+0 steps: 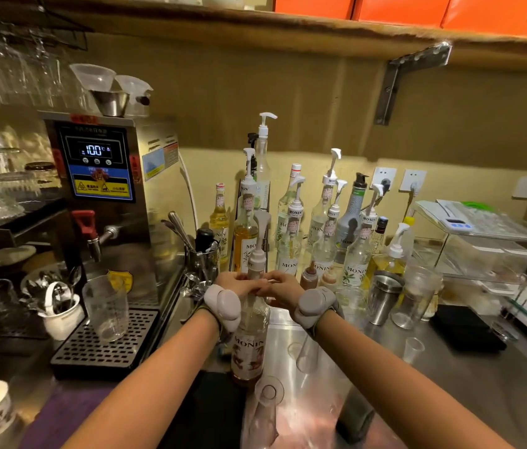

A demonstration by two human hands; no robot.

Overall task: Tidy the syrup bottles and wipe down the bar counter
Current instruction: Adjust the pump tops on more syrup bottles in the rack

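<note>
From the head view, both hands meet at the neck of a tall glass syrup bottle [249, 338] with a white pump top. It stands upright on the brushed steel worktop [469, 377] near its front edge. The left hand [234, 283] and right hand [280, 285] have their fingers curled round the neck just below the pump, fingertips touching. Behind, a crowded cluster of clear bottles [323, 228] lines the wall. A boxy steel water boiler [106, 176] stands left, with a perforated black drip tray [106, 345] below it. A cylindrical steel cup [383, 298] stands right, bare steel in front of it.
</note>
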